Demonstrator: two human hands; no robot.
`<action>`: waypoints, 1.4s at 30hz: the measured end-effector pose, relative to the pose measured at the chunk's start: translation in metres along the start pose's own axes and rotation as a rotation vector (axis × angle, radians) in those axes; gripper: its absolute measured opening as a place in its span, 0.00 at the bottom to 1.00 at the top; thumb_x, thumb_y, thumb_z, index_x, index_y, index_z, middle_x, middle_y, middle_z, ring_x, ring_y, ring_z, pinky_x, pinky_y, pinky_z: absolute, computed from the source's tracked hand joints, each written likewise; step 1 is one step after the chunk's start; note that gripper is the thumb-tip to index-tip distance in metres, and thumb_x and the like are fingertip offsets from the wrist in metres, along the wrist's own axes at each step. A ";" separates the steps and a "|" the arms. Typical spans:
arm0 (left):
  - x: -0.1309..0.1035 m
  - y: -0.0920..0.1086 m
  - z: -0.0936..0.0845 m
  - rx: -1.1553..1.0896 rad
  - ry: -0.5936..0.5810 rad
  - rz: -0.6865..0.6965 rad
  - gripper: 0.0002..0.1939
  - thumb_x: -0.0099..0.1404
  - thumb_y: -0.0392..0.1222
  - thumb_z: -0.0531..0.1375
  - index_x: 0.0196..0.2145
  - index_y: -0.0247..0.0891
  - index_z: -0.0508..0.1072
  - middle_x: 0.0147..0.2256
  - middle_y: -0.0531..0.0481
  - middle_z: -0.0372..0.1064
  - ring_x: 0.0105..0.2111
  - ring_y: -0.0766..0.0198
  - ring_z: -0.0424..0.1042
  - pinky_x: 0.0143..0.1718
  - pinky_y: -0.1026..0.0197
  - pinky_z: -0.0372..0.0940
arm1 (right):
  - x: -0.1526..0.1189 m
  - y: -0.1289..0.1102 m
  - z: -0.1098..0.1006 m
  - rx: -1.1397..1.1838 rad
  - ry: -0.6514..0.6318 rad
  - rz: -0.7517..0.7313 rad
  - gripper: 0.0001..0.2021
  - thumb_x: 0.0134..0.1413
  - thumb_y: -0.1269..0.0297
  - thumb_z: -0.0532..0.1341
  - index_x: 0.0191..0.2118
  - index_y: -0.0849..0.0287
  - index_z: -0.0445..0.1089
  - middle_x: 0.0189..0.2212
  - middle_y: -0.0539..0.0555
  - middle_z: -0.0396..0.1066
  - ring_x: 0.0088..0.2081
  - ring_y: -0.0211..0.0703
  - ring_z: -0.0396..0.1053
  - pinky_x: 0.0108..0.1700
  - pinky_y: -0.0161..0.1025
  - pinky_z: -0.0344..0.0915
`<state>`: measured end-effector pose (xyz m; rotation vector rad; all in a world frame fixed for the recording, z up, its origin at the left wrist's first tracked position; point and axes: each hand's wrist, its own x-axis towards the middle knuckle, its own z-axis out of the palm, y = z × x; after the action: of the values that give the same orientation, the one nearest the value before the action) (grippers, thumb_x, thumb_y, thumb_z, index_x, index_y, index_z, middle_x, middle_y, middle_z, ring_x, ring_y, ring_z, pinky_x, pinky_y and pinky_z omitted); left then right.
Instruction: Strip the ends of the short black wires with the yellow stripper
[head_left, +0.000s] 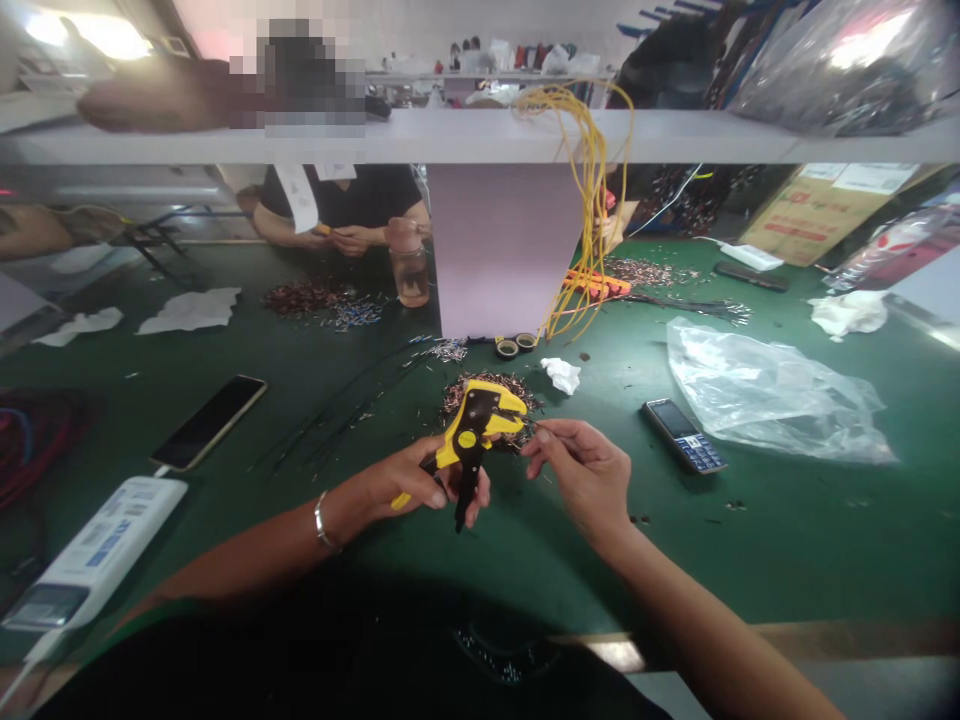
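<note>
My left hand [427,480] is wrapped round the handles of a yellow and black wire stripper [471,440]. Its jaws point right, toward my right hand [589,470]. The thumb and fingers of that hand are pinched on a thin dark wire, only a bit of which shows close to the jaws; whether its end lies between them I cannot tell. Under and behind the tool a pile of short copper-coloured pieces [454,392] is spread on the green table [787,540]. Long black wires [322,420] lie to the left of the pile.
A smartphone [214,420] and a white power strip [105,540] lie left. On the right are a keypad phone [682,436] and a clear plastic bag [772,400]. Yellow wires [592,200] hang from the shelf [465,135]. Across the table a co-worker's hands [352,238] are busy beside a bottle [409,265].
</note>
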<state>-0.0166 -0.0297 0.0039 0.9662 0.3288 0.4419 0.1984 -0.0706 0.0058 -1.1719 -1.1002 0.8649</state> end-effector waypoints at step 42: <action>-0.002 -0.005 -0.003 -0.022 0.031 0.008 0.22 0.45 0.30 0.63 0.41 0.28 0.74 0.30 0.46 0.71 0.28 0.59 0.72 0.33 0.55 0.69 | -0.003 0.015 -0.006 -0.145 -0.054 -0.106 0.03 0.56 0.65 0.63 0.33 0.57 0.74 0.22 0.48 0.76 0.18 0.37 0.71 0.25 0.37 0.70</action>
<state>-0.0190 -0.0309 -0.0018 0.9405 0.3473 0.4674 0.2038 -0.0726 -0.0094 -1.2033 -1.2752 0.7485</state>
